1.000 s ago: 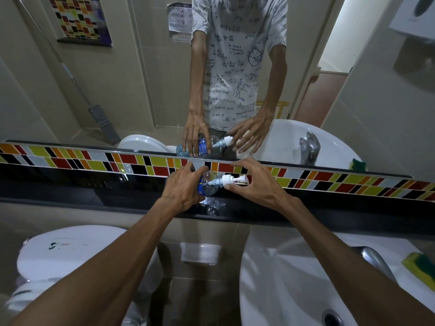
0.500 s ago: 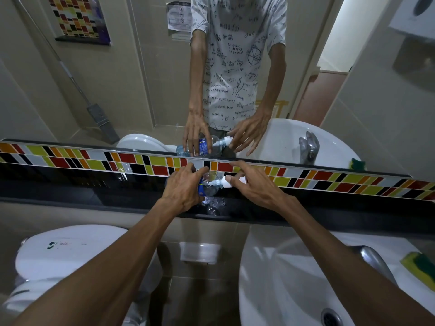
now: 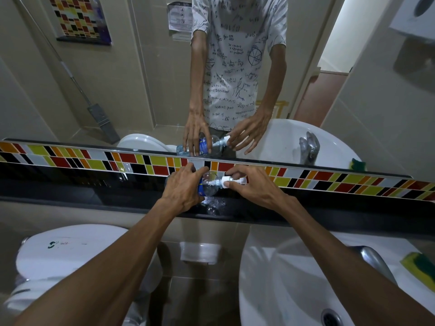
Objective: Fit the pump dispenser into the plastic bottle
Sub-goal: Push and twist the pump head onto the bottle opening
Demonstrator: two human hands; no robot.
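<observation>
— Where it lies on its side over the black ledge (image 3: 306, 209), what does the plastic bottle (image 3: 208, 185) look like?

— Clear and small, with a blue label round the body, its neck pointing right. A glint of it shows on the glossy ledge just below.

— And the pump dispenser (image 3: 231, 181)?

— White, lying level at the bottle's mouth, the collar against the neck and the nozzle end pointing right. Whether it is fully seated I cannot tell.

— How are the hands placed?

— The left hand (image 3: 182, 188) is wrapped over the bottle's body, fingers curled down around it. The right hand (image 3: 255, 184) pinches the pump's collar between thumb and fingers.

— What surrounds them?

— A band of coloured tiles (image 3: 94, 161) runs just behind, under a mirror (image 3: 141, 78) that repeats both hands. Below the ledge sit a white toilet tank (image 3: 70, 252) on the left and a white basin (image 3: 282, 290) on the right, with a yellow-green sponge (image 3: 420, 267) on its rim.
</observation>
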